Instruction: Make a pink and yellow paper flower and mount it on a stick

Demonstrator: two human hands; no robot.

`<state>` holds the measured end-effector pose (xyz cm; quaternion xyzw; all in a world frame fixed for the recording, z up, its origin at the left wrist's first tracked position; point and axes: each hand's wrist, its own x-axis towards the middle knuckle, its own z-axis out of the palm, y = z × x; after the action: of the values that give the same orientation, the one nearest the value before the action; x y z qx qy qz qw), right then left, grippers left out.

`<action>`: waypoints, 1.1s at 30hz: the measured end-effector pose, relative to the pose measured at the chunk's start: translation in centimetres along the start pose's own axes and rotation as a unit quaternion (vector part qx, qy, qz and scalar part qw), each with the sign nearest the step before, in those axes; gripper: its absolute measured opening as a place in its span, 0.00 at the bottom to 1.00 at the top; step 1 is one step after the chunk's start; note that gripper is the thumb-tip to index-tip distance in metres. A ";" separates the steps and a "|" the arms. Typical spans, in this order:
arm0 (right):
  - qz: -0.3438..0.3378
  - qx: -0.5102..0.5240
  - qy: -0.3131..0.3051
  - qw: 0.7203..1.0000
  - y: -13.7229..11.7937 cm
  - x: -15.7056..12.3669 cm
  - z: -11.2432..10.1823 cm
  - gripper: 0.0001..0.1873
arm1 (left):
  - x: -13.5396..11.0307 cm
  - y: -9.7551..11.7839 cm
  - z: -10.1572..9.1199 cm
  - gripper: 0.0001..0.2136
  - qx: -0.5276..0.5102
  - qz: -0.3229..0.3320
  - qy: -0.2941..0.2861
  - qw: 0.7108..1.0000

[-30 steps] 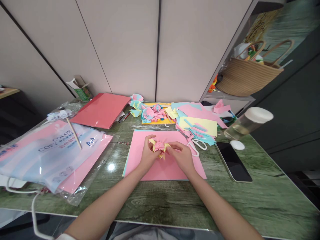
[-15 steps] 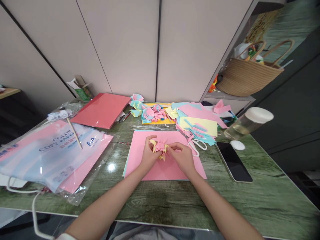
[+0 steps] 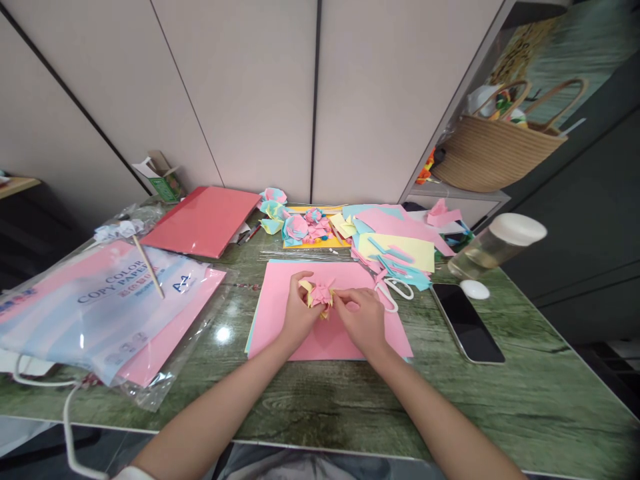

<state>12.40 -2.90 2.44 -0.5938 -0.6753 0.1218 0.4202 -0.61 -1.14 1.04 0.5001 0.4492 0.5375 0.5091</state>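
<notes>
A small paper flower (image 3: pixel 321 294), pink in the middle with pale yellow outer petals, is held above a stack of pink paper (image 3: pixel 280 333). My left hand (image 3: pixel 299 310) grips it from the left, fingers curled around its side and base. On the right side, the thumb and fingertips of my right hand (image 3: pixel 361 317) pinch the edge of a yellow petal. The flower's underside is hidden by my fingers. White-handled scissors (image 3: pixel 395 293) lie just beyond my right hand, at the stack's right edge.
Finished-looking paper flowers (image 3: pixel 296 228) and cut paper scraps (image 3: pixel 400 250) lie along the back. A phone (image 3: pixel 469 325), a white lid (image 3: pixel 475 289) and a leaning clear cup (image 3: pixel 493 247) are to the right. A plastic paper packet (image 3: pixel 115 300) and red folder (image 3: pixel 203 220) cover the left.
My right hand has shifted slightly, its fingers drawn closer together at the petal. The yellow petals on the right and front look more folded in. My left hand keeps its hold.
</notes>
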 end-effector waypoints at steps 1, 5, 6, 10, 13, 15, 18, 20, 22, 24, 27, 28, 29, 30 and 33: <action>-0.008 -0.006 0.004 1.000 0.1 -0.1 0.1 0.07 | 0.0 0.0 0.0 0.26 0.002 0.003 0.001 1.000; -0.047 -0.036 0.016 0.998 0.3 -0.3 0.4 0.08 | 0.0 -0.2 0.1 0.26 0.014 0.014 0.005 1.000; -0.060 -0.045 0.021 0.997 0.3 -0.4 0.5 0.07 | -0.1 -0.2 0.1 0.25 0.018 0.017 0.009 1.000; -0.117 -0.067 0.066 0.989 0.4 -0.5 0.7 0.07 | -0.1 -0.5 0.2 0.25 0.029 0.025 0.023 0.999; -0.149 -0.081 0.091 0.981 0.4 -0.6 0.8 0.06 | -0.2 -0.6 0.2 0.25 0.039 0.032 0.032 0.998; -0.160 -0.089 0.092 0.979 0.3 -0.7 0.9 0.06 | -0.2 -0.5 0.3 0.24 0.044 0.040 0.037 0.998; -0.167 -0.091 0.091 0.978 0.1 -0.9 1.0 0.07 | -0.3 -0.4 0.4 0.24 0.048 0.053 0.048 0.996; -0.172 -0.087 0.081 0.978 0.0 -0.9 0.9 0.08 | -0.3 -0.4 0.3 0.24 0.047 0.054 0.057 0.996; -0.179 -0.071 0.054 0.980 -0.2 -0.8 0.5 0.10 | -0.1 -0.4 0.1 0.24 0.029 0.041 0.063 0.997; -0.171 -0.036 0.023 0.984 -0.5 -0.5 -0.1 0.10 | 0.3 -0.4 -0.2 0.24 -0.004 0.014 0.059 0.998; -0.109 0.016 0.017 0.994 -0.8 -0.1 -1.1 0.06 | 0.7 -0.4 -0.5 0.24 -0.055 -0.029 0.036 0.997; -0.094 0.017 0.023 0.995 -0.9 0.0 -1.3 0.06 | 0.8 -0.3 -0.6 0.24 -0.067 -0.038 0.027 0.997; -0.085 0.009 0.026 0.996 -0.9 0.1 -1.4 0.05 | 0.8 -0.3 -0.6 0.23 -0.075 -0.044 0.019 0.996; -0.084 -0.005 0.025 0.996 -0.8 0.1 -1.4 0.05 | 0.8 -0.3 -0.6 0.23 -0.079 -0.046 0.013 0.996; -0.109 -0.055 0.015 0.992 -0.6 0.0 -1.0 0.06 | 0.7 -0.1 -0.4 0.23 -0.067 -0.040 0.009 0.997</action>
<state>12.75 -3.43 3.44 -0.5401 -0.7356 0.0294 0.4079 -1.00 -0.39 0.94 0.4420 0.4364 0.5498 0.5586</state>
